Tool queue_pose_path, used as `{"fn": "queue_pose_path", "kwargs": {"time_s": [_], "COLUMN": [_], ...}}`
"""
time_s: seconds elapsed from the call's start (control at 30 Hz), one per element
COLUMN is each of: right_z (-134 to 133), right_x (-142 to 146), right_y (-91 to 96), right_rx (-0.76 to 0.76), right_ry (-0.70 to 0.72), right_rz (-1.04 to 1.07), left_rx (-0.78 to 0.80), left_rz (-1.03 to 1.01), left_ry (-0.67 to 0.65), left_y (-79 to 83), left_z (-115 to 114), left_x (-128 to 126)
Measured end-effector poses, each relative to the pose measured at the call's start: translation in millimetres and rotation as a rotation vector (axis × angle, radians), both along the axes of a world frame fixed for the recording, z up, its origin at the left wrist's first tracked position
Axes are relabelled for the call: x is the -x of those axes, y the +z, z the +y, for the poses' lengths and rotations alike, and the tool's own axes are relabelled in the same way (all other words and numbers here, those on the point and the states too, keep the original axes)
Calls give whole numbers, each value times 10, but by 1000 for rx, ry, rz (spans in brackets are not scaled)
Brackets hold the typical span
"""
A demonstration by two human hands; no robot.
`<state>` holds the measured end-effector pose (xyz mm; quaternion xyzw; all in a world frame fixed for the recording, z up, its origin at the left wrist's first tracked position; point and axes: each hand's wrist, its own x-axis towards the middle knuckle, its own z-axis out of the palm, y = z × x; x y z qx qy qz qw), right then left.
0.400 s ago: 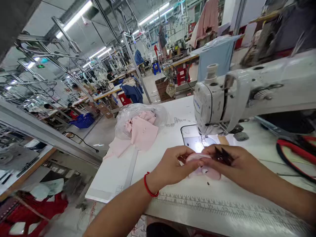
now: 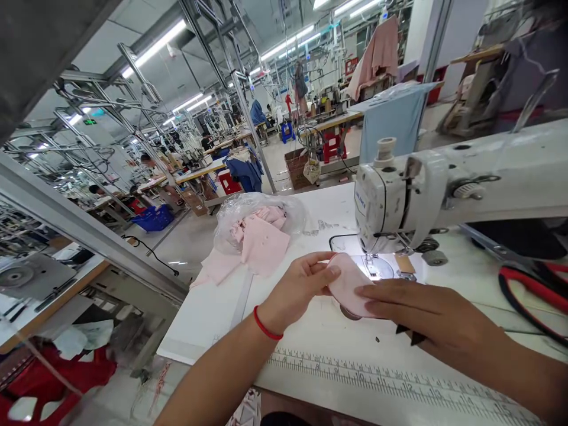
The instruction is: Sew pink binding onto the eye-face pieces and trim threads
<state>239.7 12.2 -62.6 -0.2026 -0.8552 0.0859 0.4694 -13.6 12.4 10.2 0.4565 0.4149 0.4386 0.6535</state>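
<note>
A small pink fabric piece (image 2: 348,285) with a rounded edge is stretched between my two hands, just in front of the sewing machine (image 2: 381,201). My left hand (image 2: 306,284) pinches its left edge between thumb and fingers. On the other side, my right hand (image 2: 412,305) grips the lower right part with its fingers laid over the cloth. Two dark pointed tips, seemingly of thread snips (image 2: 408,334), stick out below my right palm; the rest is hidden by the hand. Behind the cloth, the machine's lamp lights the needle plate (image 2: 377,266).
A clear plastic bag (image 2: 226,222) with pink fabric pieces (image 2: 266,242) lies at the table's back left. Red-and-black handled scissors (image 2: 510,290) rest at the right. A printed ruler (image 2: 337,373) runs along the front edge. A dark speck (image 2: 377,339) sits near my right hand.
The pink piece has gone from folded up between my fingers to opened flat and tilted. My right hand has turned over, so the dark tips now point downward beneath it.
</note>
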Motion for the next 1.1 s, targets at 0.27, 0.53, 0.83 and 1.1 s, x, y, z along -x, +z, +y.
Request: {"fn": "queue_pose_path", "kwargs": {"time_s": [0.27, 0.53, 0.83, 1.1], "right_z": [-67, 15, -73, 52], "right_x": [127, 203, 241, 133], "right_y": [335, 295, 427, 256], "right_rx": [661, 897, 905, 1150], "right_ry": [-69, -109, -137, -91], "right_rz": [247, 202, 182, 335], "left_rx": [-174, -186, -244, -84], "left_rz": [31, 277, 390, 201], "left_ry": [-117, -108, 32, 28], "left_y": [93, 56, 16, 107], "left_z": [-96, -154, -179, -196], "left_x": [-49, -61, -141, -109]}}
